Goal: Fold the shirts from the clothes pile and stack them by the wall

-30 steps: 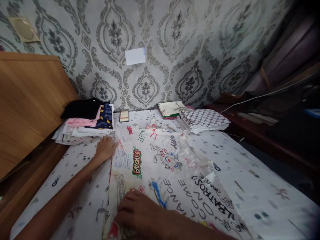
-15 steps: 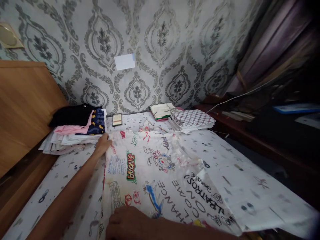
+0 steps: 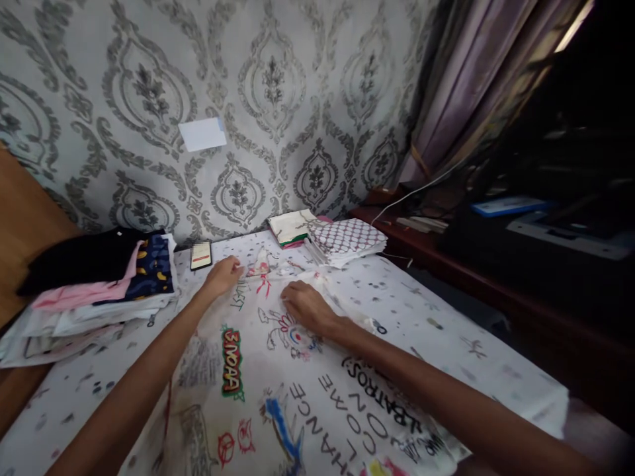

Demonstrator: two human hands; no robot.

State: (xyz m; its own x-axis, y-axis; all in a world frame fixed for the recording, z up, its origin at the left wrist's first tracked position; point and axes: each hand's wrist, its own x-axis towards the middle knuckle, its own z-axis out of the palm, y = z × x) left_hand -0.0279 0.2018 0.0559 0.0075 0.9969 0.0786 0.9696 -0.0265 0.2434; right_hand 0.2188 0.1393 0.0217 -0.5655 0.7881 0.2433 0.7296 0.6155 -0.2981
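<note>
A white cloth [image 3: 268, 330] covered in hand-drawn coloured pictures and lettering lies spread before me on the patterned bedsheet. At its far left edge, my left hand [image 3: 225, 274] is closed, with the fingers curled on the fabric. My right hand [image 3: 308, 305] rests palm down on the cloth's far part, over a cartoon drawing, its fingers stretched to the left. The far edge of the cloth is wrinkled between and beyond the hands. My right forearm covers part of the black lettering.
A stack of folded clothes [image 3: 109, 277] stands at the left by a wooden panel [image 3: 30, 198]. A phone [image 3: 201, 255] lies near the wall. Folded cloths [image 3: 347, 239] sit at the back right. A dark red ledge [image 3: 476, 291] and a white cable [image 3: 421, 192] are at the right.
My right hand has gone from the cloth's near left edge to its far part. My left hand has shifted rightward along the far edge. The view has turned right.
</note>
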